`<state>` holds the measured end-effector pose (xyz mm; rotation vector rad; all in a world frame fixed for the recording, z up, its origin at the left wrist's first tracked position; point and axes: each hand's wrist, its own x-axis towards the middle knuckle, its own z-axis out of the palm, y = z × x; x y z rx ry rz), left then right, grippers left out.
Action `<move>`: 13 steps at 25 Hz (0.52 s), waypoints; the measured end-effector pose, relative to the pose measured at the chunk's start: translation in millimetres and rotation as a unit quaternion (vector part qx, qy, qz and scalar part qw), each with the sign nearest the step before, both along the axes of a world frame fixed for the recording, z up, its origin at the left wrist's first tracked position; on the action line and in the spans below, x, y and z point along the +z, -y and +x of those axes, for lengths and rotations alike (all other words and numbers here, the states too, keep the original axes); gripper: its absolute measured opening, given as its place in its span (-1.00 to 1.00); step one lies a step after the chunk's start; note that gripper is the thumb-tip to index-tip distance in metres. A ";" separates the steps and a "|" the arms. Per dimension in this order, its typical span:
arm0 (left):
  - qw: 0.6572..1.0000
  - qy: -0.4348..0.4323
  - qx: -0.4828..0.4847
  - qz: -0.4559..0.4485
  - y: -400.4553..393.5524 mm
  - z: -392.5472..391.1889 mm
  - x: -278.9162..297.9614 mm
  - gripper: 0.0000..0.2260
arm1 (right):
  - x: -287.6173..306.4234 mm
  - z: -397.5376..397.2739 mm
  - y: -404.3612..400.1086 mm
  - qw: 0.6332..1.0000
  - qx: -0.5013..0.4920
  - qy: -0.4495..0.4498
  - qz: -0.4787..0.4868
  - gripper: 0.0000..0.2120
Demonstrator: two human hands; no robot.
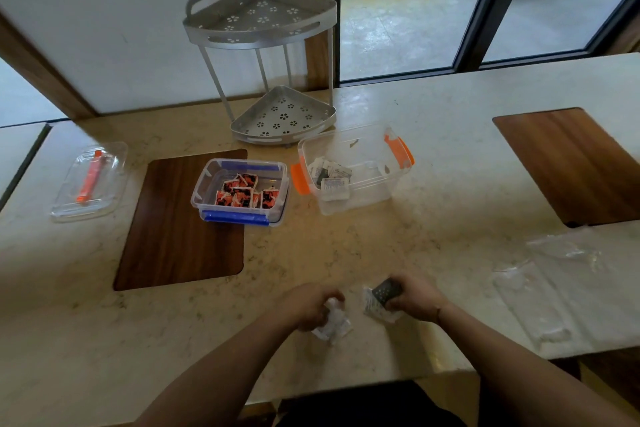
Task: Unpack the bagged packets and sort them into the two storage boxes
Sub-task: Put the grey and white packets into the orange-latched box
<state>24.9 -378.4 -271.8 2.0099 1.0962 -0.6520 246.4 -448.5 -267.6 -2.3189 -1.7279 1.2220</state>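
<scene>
Inside the 2 boxes (239,194) (353,170) packets already lie sorted; left hand (308,305) and right hand (412,298) each grip more packets (381,298), unsorted.

Pale stone counter (433,135), white wall (121,28).
Window (408,10) at 1 o'clock, daylight; dark wood inlays (180,222) at 9 and 3.
</scene>
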 end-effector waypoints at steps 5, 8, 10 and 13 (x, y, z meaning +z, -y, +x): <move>0.987 -0.008 -0.115 0.114 6.0 -0.2 -4.8 -0.60 | -2.0 4.9 12.4 1.000 -0.017 -0.001 0.004 -0.79; 0.979 -0.007 -0.140 0.151 7.1 -0.7 -7.5 -0.70 | -3.7 3.8 11.9 0.999 -0.031 -0.010 0.004 -0.79; 0.976 -0.003 -0.146 0.163 7.7 -1.4 -6.7 -0.73 | -4.2 2.7 9.1 0.999 -0.032 -0.010 0.007 -0.79; 0.977 0.029 -0.125 0.173 5.5 -6.1 -2.0 -0.76 | -4.3 0.0 3.1 1.000 -0.029 -0.009 -0.001 -0.73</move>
